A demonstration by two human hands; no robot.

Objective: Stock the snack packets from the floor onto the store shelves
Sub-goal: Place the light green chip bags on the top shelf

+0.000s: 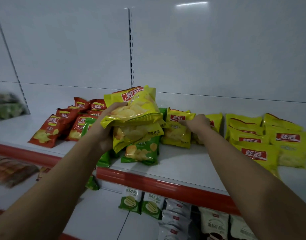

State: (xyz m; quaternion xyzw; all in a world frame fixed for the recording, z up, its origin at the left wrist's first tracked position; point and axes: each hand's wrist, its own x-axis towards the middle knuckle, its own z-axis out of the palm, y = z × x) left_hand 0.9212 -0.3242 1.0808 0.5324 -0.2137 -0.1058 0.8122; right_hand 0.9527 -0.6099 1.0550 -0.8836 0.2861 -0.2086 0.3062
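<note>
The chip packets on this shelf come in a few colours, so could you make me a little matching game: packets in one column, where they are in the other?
Things:
1. red packets
2. green packet
3. yellow bundle
4. yellow stack

Places:
A. held in the left hand
B. left part of the shelf
C. far right of the shelf
D. near the shelf's front edge, under the held bundle

Pairs: 1-B, 2-D, 3-A, 4-C

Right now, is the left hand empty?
No, the left hand grips a stack of yellow chip bags above the shelf.
</note>
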